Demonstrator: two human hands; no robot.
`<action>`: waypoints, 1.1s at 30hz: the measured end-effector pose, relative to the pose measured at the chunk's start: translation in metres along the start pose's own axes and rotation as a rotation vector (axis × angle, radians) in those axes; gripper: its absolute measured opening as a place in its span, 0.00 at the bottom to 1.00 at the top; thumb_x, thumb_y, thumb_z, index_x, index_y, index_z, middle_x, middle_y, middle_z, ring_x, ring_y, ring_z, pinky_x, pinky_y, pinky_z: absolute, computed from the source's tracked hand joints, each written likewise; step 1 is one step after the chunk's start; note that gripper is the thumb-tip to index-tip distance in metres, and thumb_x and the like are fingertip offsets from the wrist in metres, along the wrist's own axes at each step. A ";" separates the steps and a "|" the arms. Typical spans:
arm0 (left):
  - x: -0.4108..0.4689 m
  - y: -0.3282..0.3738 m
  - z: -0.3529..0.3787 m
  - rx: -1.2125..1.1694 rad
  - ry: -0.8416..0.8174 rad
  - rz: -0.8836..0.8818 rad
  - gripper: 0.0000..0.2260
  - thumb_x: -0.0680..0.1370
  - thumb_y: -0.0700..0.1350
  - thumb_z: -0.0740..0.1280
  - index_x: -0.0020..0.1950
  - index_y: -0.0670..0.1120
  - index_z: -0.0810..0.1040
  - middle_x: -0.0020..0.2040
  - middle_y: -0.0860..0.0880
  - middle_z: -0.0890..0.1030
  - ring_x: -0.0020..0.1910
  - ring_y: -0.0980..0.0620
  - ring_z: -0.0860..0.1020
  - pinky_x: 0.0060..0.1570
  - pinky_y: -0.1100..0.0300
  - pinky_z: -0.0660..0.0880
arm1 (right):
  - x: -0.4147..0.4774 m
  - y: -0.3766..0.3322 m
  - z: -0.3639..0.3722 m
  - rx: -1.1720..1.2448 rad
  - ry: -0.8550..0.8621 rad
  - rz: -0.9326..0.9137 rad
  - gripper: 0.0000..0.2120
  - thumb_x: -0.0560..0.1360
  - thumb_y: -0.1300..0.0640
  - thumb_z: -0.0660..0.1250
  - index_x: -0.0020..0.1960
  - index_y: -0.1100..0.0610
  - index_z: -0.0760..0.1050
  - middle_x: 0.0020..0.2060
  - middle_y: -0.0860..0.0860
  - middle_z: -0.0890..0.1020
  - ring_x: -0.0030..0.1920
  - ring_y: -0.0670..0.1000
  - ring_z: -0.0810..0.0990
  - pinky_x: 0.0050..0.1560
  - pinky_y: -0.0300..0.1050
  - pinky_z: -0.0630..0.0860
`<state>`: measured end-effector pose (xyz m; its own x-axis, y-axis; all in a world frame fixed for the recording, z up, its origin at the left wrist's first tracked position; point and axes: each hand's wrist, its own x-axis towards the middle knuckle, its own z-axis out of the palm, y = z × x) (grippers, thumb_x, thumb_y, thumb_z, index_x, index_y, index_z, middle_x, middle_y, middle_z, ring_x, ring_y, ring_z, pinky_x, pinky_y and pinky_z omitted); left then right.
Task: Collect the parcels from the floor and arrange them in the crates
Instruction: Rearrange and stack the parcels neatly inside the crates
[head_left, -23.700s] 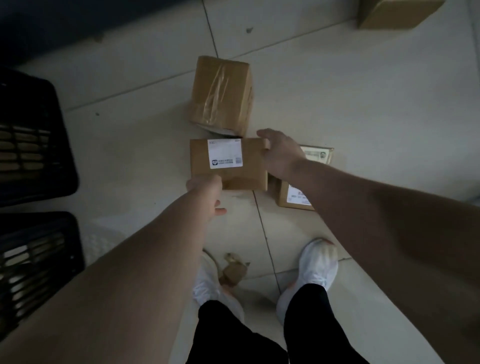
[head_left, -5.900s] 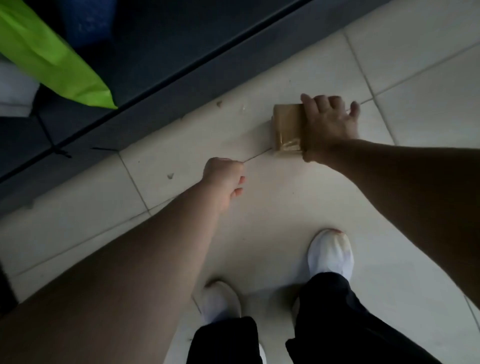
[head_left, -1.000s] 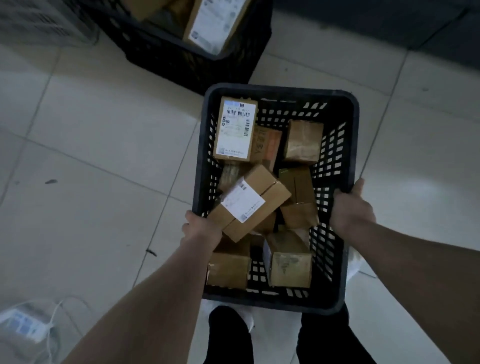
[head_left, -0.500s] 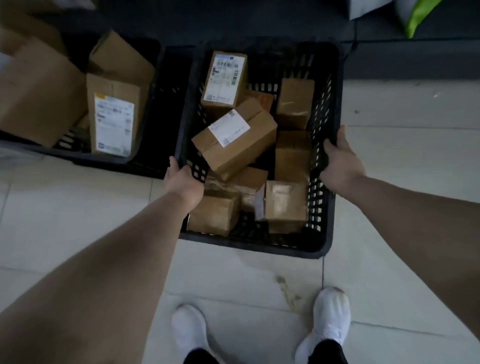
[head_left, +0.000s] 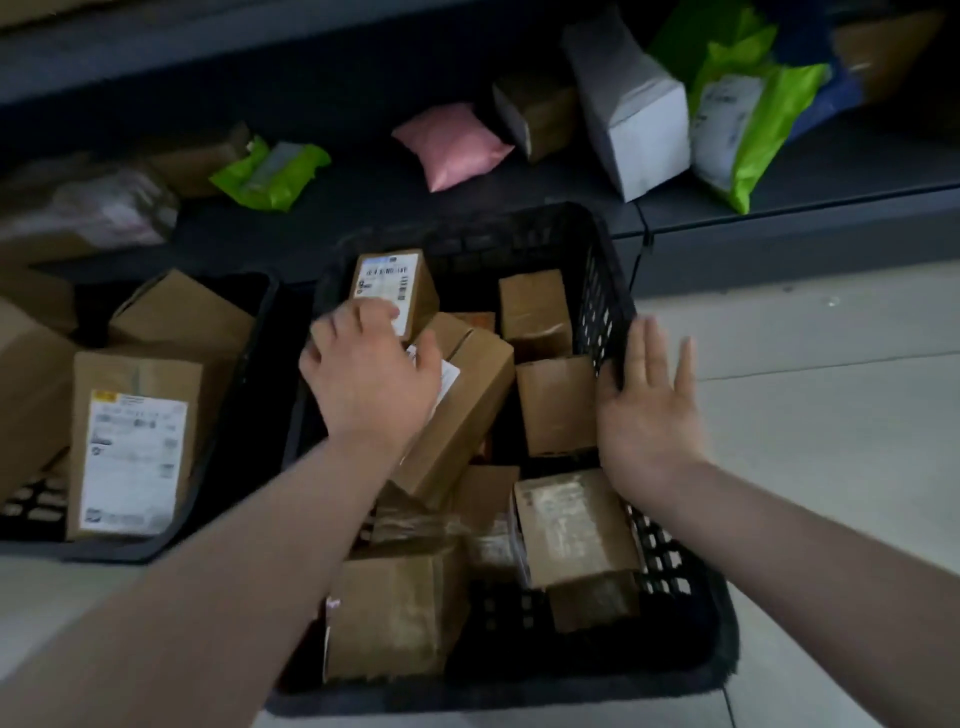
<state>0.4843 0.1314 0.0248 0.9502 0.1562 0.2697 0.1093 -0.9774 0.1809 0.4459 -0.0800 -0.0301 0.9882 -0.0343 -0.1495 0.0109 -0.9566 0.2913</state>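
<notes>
Seemingly the tilted parcel (head_left: 467, 410) in the middle of the black crate (head_left: 605, 291) was best laid flat: the left hand (head_left: 371, 387) was held over it, loosely curled and empty, the right hand (head_left: 647, 410) spread flat at the crate's right wall.

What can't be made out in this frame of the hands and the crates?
Head view only.
1. Label on the long cardboard box: mostly covered by the left hand.
2. Whether that hand grips anything: its fingers are blurred.
3. Floor of the near black crate: hidden under boxes.
4. The second crate: cut off by the left edge.
5. Label print on its tall box: blurred.
</notes>
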 end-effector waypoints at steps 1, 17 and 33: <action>0.014 0.003 0.002 0.065 -0.035 0.019 0.27 0.73 0.63 0.61 0.64 0.45 0.72 0.63 0.41 0.75 0.63 0.39 0.70 0.57 0.43 0.68 | 0.013 -0.003 -0.001 -0.024 0.029 -0.037 0.28 0.78 0.58 0.54 0.77 0.62 0.55 0.74 0.68 0.36 0.74 0.67 0.32 0.71 0.66 0.34; -0.011 -0.036 0.008 0.214 -1.014 -0.045 0.59 0.59 0.63 0.76 0.75 0.50 0.39 0.67 0.41 0.64 0.62 0.40 0.71 0.44 0.52 0.72 | 0.001 -0.040 -0.015 0.506 -1.001 -0.257 0.12 0.80 0.49 0.62 0.54 0.56 0.78 0.54 0.55 0.80 0.54 0.55 0.80 0.48 0.47 0.78; -0.025 -0.039 0.018 0.065 -0.793 -0.202 0.49 0.63 0.64 0.73 0.71 0.50 0.47 0.61 0.43 0.64 0.49 0.44 0.69 0.41 0.53 0.72 | 0.051 -0.050 0.014 0.874 -0.211 0.205 0.43 0.60 0.36 0.74 0.68 0.55 0.66 0.61 0.55 0.77 0.60 0.58 0.76 0.54 0.48 0.76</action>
<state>0.4613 0.1628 -0.0065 0.8320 0.2065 -0.5149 0.2936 -0.9514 0.0928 0.4939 -0.0382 -0.0656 0.9087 -0.1971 -0.3680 -0.3656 -0.8012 -0.4736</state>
